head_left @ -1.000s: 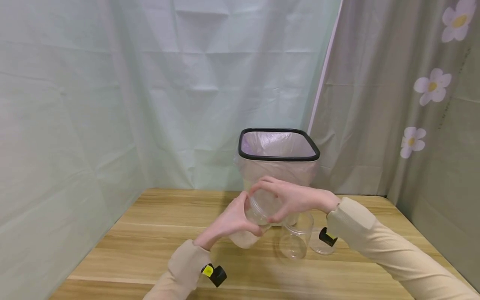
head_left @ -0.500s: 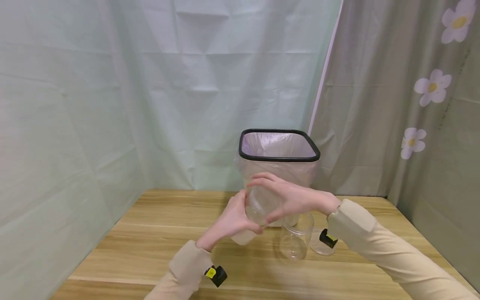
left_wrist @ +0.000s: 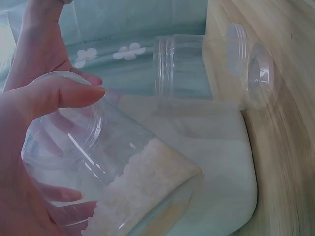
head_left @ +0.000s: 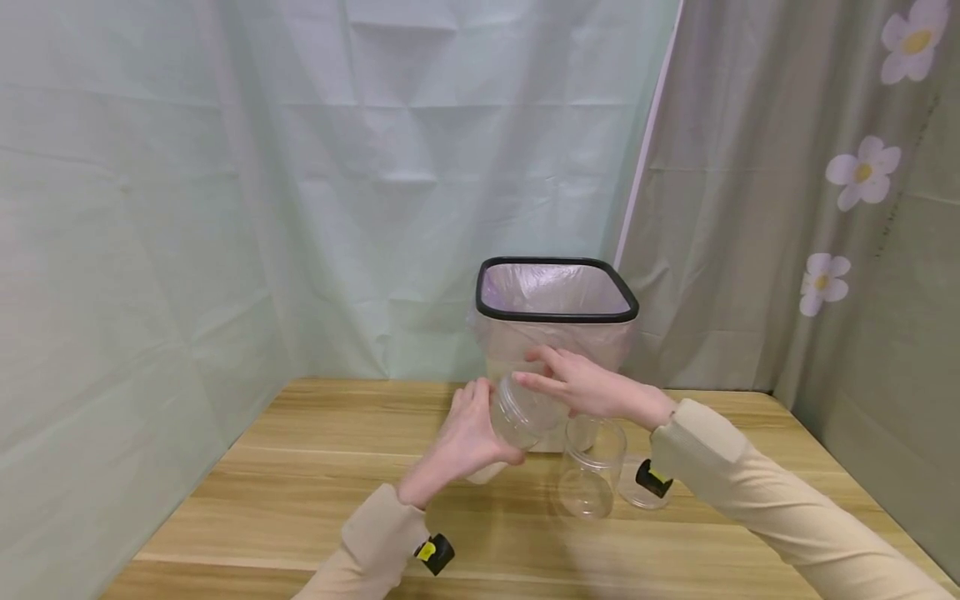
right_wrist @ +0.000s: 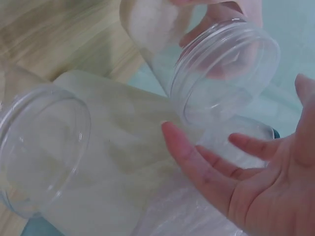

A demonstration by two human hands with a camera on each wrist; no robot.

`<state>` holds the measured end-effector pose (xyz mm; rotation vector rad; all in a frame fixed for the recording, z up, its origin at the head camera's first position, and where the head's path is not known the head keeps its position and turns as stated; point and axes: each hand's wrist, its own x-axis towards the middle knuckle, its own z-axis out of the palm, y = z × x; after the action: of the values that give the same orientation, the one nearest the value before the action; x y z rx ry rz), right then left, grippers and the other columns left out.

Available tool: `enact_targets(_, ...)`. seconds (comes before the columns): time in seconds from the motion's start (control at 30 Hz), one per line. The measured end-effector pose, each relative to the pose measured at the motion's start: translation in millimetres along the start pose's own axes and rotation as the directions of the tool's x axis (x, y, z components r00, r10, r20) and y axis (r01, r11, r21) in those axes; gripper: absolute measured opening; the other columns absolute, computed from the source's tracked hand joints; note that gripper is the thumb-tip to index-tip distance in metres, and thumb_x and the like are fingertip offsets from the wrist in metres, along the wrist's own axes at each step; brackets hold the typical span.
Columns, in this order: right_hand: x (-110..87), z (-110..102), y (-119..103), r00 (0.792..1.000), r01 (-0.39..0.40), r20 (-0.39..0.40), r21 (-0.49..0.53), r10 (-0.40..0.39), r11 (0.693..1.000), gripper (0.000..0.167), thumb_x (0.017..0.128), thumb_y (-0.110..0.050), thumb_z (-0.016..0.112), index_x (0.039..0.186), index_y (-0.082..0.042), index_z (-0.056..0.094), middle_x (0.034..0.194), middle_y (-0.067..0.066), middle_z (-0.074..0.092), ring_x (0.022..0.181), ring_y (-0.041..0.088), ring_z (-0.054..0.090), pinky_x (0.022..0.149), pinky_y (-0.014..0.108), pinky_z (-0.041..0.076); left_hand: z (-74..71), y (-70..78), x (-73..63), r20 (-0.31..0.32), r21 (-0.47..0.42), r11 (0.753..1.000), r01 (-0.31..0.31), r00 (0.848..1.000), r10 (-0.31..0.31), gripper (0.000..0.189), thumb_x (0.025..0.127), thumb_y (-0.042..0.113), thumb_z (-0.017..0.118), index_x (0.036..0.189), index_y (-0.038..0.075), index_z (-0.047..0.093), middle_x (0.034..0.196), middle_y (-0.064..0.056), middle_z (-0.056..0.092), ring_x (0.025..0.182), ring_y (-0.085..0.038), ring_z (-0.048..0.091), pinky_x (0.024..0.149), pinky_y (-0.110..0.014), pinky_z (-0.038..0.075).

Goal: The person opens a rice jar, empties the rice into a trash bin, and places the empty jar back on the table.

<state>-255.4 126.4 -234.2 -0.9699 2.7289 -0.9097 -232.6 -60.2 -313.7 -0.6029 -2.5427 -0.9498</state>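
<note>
My left hand (head_left: 467,437) grips a clear plastic jar (head_left: 517,417), tilted with its ridged top end toward the right hand. In the left wrist view, white grainy contents (left_wrist: 147,182) have gathered at the jar's bottom. My right hand (head_left: 592,390) is beside the jar's top, fingers spread and loosely bent, holding nothing; in the right wrist view its fingertips (right_wrist: 172,132) are just off the ridged rim (right_wrist: 226,69). A second clear jar (head_left: 587,493) stands upright on the table, in front of the bin and below the right hand.
Behind the hands stands a pale bin with a black rim (head_left: 558,317) and a thin plastic liner (head_left: 555,337). A clear round lid-like piece (head_left: 643,500) lies right of the standing jar on the wooden table (head_left: 315,467). Curtains (head_left: 450,167) hang around.
My right hand has let go of the tilted jar's top, its fingers moving off to the upper right. The left hand still holds the jar, with slight movement.
</note>
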Motion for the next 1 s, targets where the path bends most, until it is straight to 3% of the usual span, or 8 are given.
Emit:
enact_targets(0.17, 0.6, 2.3, -1.3, 0.994, -0.11, 0.013, 0.044, 0.109, 0.993, 0.066, 0.087, -0.054, 0.045, 0.13, -0.004, 0.038, 0.113, 0.016, 0.05, 0.081, 0.029, 0.055, 0.05, 0.036, 0.05, 0.7, 0.7, -0.3, -0.013, 0.018, 1.0, -0.022, 1.0, 0.023, 0.078, 0.046, 0.028, 0.084, 0.106, 0.002, 0.041, 0.096, -0.008, 0.045, 0.089, -0.026, 0.041, 0.072, -0.037, 0.041)
enact_targets(0.37, 1.8, 6.6, -3.4, 0.988, -0.148, 0.049, 0.042, 0.146, 0.988, 0.06, 0.086, -0.054, 0.048, 0.127, -0.01, 0.043, 0.096, 0.014, 0.051, 0.073, 0.026, 0.052, 0.049, 0.036, 0.05, 2.3, 1.1, -1.0, -0.016, 0.046, 0.998, -0.034, 0.999, 0.035, 0.078, 0.046, 0.028, 0.083, 0.106, 0.002, 0.041, 0.096, -0.01, 0.045, 0.088, -0.026, 0.041, 0.071, -0.037, 0.041)
enact_targets(0.53, 2.0, 9.5, -5.2, 0.99, -0.13, 0.049, -0.001, 0.13, 0.991, 0.055, 0.086, -0.051, 0.052, 0.125, -0.013, 0.045, 0.094, 0.011, 0.052, 0.072, 0.022, 0.054, 0.049, 0.034, 0.049, 4.0, 1.7, -2.1, -0.005, 0.053, 0.998, -0.029, 1.0, 0.03, 0.079, 0.047, 0.029, 0.083, 0.107, 0.001, 0.04, 0.096, -0.011, 0.045, 0.087, -0.026, 0.041, 0.07, -0.036, 0.041)
enact_targets(0.67, 2.1, 9.9, -6.1, 0.993, -0.107, 0.046, -0.011, 0.107, 0.994, 0.054, 0.085, -0.048, 0.055, 0.125, -0.012, 0.046, 0.102, 0.011, 0.053, 0.067, 0.02, 0.057, 0.049, 0.033, 0.049, 5.7, 0.1, -2.2, -0.009, 0.064, 0.997, -0.034, 0.999, 0.035, 0.077, 0.046, 0.029, 0.083, 0.105, 0.002, 0.041, 0.092, -0.007, 0.044, 0.085, -0.025, 0.04, 0.069, -0.034, 0.041)
enact_targets(0.8, 2.5, 9.0, -5.3, 0.997, -0.062, 0.054, -0.018, 0.063, 0.998, 0.057, 0.084, -0.045, 0.058, 0.127, -0.01, 0.044, 0.096, 0.011, 0.052, 0.06, 0.021, 0.056, 0.051, 0.032, 0.049, 6.0, -1.5, -1.1, -0.014, 0.053, 0.998, -0.045, 0.999, 0.046, 0.077, 0.046, 0.029, 0.084, 0.104, 0.003, 0.041, 0.09, -0.004, 0.042, 0.084, -0.025, 0.041, 0.069, -0.034, 0.04)
enact_targets(0.9, 2.8, 8.3, -3.7, 0.998, -0.023, 0.065, -0.027, 0.024, 0.999, 0.057, 0.084, -0.042, 0.06, 0.127, -0.01, 0.044, 0.094, 0.01, 0.049, 0.066, 0.021, 0.055, 0.052, 0.032, 0.049, 4.8, -1.4, -0.9, 0.005, 0.013, 0.999, -0.029, 1.0, 0.029, 0.077, 0.045, 0.028, 0.083, 0.105, 0.003, 0.041, 0.091, -0.004, 0.043, 0.085, -0.025, 0.041, 0.07, -0.034, 0.04)
enact_targets(1.0, 2.4, 7.2, -3.4, 0.997, 0.026, 0.074, -0.058, -0.022, 0.998, 0.055, 0.082, -0.041, 0.062, 0.126, -0.012, 0.046, 0.103, 0.009, 0.047, 0.081, 0.021, 0.052, 0.057, 0.032, 0.049, 3.4, -1.0, -1.6, 0.04, -0.035, 0.999, 0.007, 0.999, -0.005, 0.076, 0.046, 0.027, 0.083, 0.105, 0.005, 0.041, 0.092, -0.004, 0.043, 0.086, -0.024, 0.041, 0.071, -0.034, 0.039)
